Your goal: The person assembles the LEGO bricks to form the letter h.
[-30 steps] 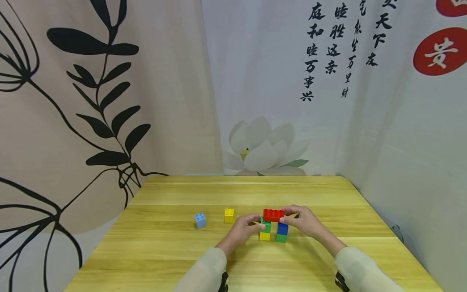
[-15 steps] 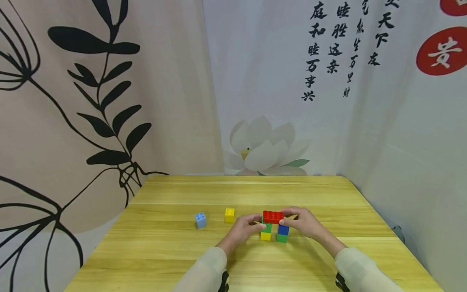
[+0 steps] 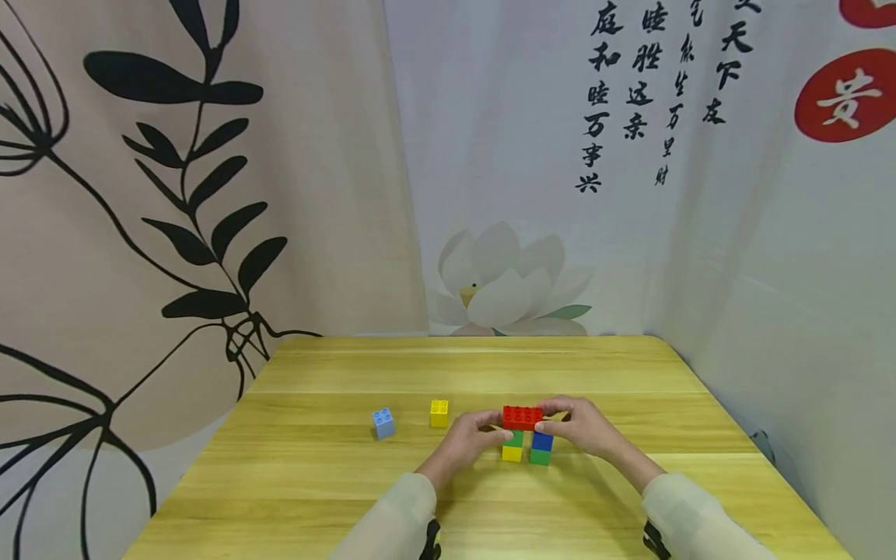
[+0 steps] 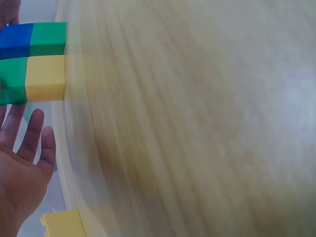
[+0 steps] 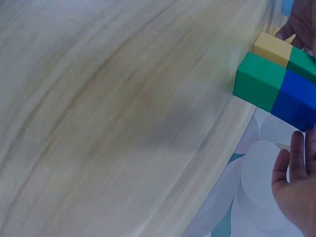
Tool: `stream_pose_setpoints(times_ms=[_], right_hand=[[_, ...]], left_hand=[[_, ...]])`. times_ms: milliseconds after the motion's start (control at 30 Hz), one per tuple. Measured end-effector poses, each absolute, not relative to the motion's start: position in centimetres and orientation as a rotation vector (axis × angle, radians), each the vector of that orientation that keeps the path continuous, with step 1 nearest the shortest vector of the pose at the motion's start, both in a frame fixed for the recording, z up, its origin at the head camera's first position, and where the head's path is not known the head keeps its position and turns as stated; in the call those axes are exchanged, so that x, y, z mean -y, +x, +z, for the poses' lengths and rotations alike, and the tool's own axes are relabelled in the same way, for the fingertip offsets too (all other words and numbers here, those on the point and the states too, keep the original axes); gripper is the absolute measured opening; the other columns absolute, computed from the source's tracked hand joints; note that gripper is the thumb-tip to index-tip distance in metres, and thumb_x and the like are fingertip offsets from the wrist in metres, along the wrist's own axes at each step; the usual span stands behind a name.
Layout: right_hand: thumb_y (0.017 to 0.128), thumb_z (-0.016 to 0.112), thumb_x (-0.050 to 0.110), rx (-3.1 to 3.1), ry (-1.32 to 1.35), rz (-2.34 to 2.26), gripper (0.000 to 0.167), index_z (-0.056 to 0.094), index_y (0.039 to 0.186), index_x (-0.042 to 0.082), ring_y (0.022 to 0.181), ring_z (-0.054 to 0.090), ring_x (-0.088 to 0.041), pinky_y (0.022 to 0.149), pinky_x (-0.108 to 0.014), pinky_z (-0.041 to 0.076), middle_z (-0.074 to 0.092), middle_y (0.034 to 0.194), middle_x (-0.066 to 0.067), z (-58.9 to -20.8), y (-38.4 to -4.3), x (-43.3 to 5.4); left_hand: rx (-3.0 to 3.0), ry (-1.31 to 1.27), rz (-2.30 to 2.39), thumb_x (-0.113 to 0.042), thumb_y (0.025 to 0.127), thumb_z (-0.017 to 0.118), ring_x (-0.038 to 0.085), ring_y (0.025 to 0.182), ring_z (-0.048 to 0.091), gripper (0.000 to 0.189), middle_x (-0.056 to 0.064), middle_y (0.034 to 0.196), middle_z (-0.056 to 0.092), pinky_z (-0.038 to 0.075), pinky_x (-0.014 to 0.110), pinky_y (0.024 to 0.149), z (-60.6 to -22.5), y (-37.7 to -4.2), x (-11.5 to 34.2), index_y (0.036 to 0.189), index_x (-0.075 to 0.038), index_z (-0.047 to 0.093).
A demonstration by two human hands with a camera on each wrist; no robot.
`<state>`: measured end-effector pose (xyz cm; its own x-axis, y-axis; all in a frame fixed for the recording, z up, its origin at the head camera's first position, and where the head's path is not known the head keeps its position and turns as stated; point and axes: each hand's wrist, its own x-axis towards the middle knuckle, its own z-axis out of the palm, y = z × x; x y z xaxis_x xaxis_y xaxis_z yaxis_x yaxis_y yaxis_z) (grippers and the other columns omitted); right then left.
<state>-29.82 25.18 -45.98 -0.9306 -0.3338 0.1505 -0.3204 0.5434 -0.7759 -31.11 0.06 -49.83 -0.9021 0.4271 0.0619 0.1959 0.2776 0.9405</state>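
A red brick (image 3: pixel 522 418) with several studs lies across the tops of two short stacks. My right hand (image 3: pixel 584 424) pinches its right end between thumb and fingers. The left stack is a green brick (image 3: pixel 516 439) over a yellow brick (image 3: pixel 512 453); my left hand (image 3: pixel 465 443) grips the green one. The right stack has a blue brick (image 3: pixel 542 441) on a green brick (image 3: pixel 540 457). In the left wrist view the two stacks stand close side by side, with the left hand (image 4: pixel 22 182) beside them. Whether the red brick's studs are fully joined cannot be seen.
Left of the hands, a light blue brick (image 3: pixel 383 423) and a loose yellow brick (image 3: pixel 439 414) stand apart on the wooden table (image 3: pixel 336 482). Printed curtains (image 3: pixel 518 155) hang behind the table's far edge.
The red brick has come down slightly onto the stacks. The left stack has shifted a little to the right, narrowing the gap between the two. Both hands keep their hold.
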Motion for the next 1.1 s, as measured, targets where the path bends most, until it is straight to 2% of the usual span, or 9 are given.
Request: stream_pose_setpoints(times_ms=[400, 733, 967, 1100], right_hand=[[0.090, 0.075, 0.030, -2.748, -0.567, -1.376, 0.036, 0.071, 0.117, 0.007, 0.094, 0.058, -0.024, 0.077, -0.036, 0.050, 0.067, 0.108, -0.004, -45.9, -29.6, -25.1], [0.090, 0.075, 0.030, -2.749, -0.559, -1.372, 0.033, 0.072, 0.115, 0.009, 0.092, 0.058, -0.022, 0.076, -0.036, 0.050, 0.067, 0.105, -0.003, -46.1, -29.7, -25.2], [0.091, 0.074, 0.029, -2.735, -0.561, -1.382, 0.034, 0.071, 0.116, 0.007, 0.091, 0.058, -0.022, 0.074, -0.035, 0.051, 0.067, 0.105, -0.004, -46.2, -29.8, -25.3], [0.091, 0.074, 0.030, -2.731, -0.560, -1.392, 0.034, 0.072, 0.116, 0.008, 0.091, 0.058, -0.022, 0.075, -0.035, 0.051, 0.067, 0.104, -0.003, -46.2, -29.8, -25.3]], left_hand=[[-2.375, 0.574, 1.648, -0.038, 0.092, 0.071, 0.013, 0.097, 0.060, 0.028, -0.010, 0.108, 0.069, 0.051, 0.039, 0.087, -49.7, -31.1, -0.2, 0.117, -0.026, 0.072], [-2.381, 0.581, 1.700, -0.039, 0.091, 0.072, 0.019, 0.108, 0.060, 0.049, -0.004, 0.119, 0.067, 0.052, 0.040, 0.089, -49.5, -31.4, -0.2, 0.135, -0.020, 0.062], [-2.377, 0.614, 1.709, -0.035, 0.093, 0.070, 0.016, 0.102, 0.060, 0.048, -0.004, 0.115, 0.069, 0.053, 0.034, 0.086, -48.6, -31.7, -0.6, 0.134, -0.011, 0.063], [-2.372, 0.639, 1.698, -0.034, 0.094, 0.069, 0.014, 0.101, 0.059, 0.043, -0.003, 0.112, 0.069, 0.052, 0.034, 0.086, -48.4, -31.8, -0.7, 0.131, -0.012, 0.066]])
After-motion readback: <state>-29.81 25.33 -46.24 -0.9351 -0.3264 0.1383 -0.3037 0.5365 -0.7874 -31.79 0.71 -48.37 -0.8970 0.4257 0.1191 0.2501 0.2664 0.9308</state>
